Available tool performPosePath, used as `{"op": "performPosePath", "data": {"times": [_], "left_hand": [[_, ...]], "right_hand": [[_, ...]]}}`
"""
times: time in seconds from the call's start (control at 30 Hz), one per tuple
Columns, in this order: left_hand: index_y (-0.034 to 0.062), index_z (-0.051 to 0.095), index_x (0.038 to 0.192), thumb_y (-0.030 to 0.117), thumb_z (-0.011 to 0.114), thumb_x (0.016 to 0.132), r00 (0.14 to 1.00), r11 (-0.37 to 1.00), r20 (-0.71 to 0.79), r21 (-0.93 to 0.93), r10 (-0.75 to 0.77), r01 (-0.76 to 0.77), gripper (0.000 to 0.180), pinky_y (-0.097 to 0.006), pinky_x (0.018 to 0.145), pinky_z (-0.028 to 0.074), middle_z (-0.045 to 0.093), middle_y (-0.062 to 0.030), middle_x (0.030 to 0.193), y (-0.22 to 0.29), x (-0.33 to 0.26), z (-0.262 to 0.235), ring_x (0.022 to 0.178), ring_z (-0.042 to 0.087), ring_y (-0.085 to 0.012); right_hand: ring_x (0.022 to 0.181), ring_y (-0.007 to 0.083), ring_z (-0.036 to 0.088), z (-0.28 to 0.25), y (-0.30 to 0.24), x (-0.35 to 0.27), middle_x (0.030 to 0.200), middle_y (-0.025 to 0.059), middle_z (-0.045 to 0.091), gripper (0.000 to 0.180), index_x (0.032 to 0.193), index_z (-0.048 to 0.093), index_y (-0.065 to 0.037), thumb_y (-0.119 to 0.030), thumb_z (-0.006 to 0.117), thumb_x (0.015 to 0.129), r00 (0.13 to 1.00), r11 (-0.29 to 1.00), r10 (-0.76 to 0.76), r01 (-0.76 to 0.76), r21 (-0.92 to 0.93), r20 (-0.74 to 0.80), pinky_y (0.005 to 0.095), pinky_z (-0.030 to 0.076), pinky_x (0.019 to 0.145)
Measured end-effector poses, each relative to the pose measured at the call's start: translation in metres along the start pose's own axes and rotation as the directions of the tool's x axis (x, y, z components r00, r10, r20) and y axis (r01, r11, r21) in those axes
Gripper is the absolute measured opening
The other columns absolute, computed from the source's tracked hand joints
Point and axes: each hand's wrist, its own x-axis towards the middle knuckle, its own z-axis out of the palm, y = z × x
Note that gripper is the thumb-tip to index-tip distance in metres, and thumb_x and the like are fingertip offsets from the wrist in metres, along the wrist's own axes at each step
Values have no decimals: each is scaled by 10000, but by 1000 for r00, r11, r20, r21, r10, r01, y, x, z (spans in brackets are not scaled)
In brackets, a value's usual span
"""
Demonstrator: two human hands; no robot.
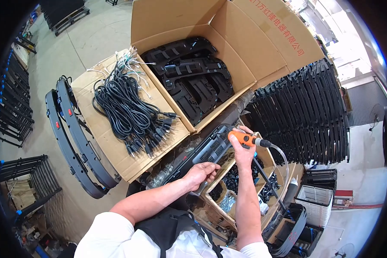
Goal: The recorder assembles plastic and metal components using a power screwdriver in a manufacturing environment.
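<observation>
My right hand (pixel 244 153) is wrapped around an orange power screwdriver (pixel 240 137) with a cord at its back end. The driver lies across the far end of a long black plastic housing (pixel 210 146) with vent slots; its tip is hidden behind my hand and the tool. My left hand (pixel 203 174) is closed, thumb and fingers pressed together, beside the near part of the housing. What it pinches, if anything, is too small to make out.
A divided parts bin (pixel 276 163) holds small black pieces and silvery screws (pixel 228 201). Ahead, an open carton (pixel 241 51) contains black plastic shells (pixel 193 71). Bundled black power cords (pixel 124 107) lie on its flap. Curved housings (pixel 73 142) hang left; black frames (pixel 301 112) are stacked right.
</observation>
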Motion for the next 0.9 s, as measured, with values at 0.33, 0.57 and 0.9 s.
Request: {"op": "performPosePath", "data": {"times": [0.33, 0.57, 0.9], "left_hand": [[29, 657, 1184, 228, 494, 1141, 996, 997, -87, 76, 5, 2, 260, -247, 634, 520, 697, -25, 923, 4, -1, 6, 708, 614, -95], [15, 638, 1198, 233, 519, 1130, 985, 998, -170, -34, 37, -43, 257, -248, 618, 545, 740, -66, 974, 7, -5, 9, 724, 664, -113], [51, 646, 1138, 277, 540, 1122, 983, 975, -184, -221, -12, -30, 251, -258, 656, 529, 694, -38, 952, 6, 4, 1, 750, 631, -127]], "right_hand": [[998, 129, 691, 8, -11, 27, 1107, 76, 737, 415, 1222, 666, -13, -36, 849, 850, 994, 991, 75, -67, -113, 77, 286, 565, 917], [970, 127, 696, 7, -6, 29, 1096, 70, 743, 376, 1184, 684, -10, -29, 840, 843, 992, 993, 73, -63, -102, 98, 279, 571, 882], [1034, 158, 694, 3, -22, 12, 1144, 117, 730, 450, 1244, 648, 6, -25, 836, 837, 997, 994, 45, -39, -101, 56, 294, 567, 926]]}}
